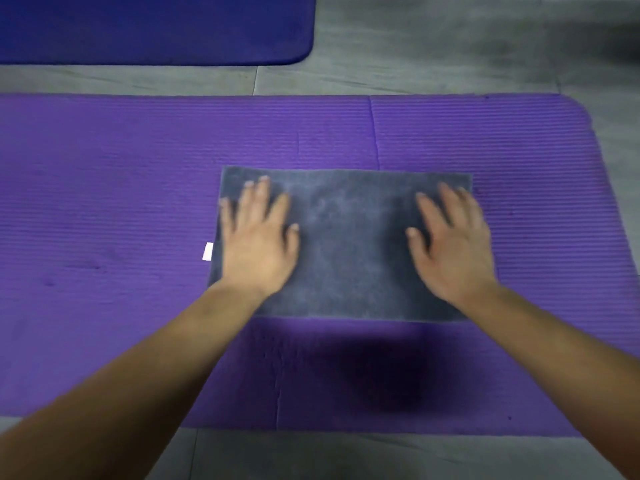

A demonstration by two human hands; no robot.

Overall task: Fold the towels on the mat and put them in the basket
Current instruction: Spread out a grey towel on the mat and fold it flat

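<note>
A grey towel [349,244] lies flat as a rectangle on the purple mat [121,202], with a small white tag [207,251] sticking out at its left edge. My left hand [258,237] rests palm down on the towel's left part, fingers spread and straight. My right hand [450,240] lies flat on the right part in the same way. Both forearms reach in from the bottom of the view. No basket is in view.
A second, darker blue mat [156,29] lies at the far left on the grey tiled floor [450,46]. The purple mat's right end curves off near the right edge of the view. A dark shadow falls on the mat just in front of the towel.
</note>
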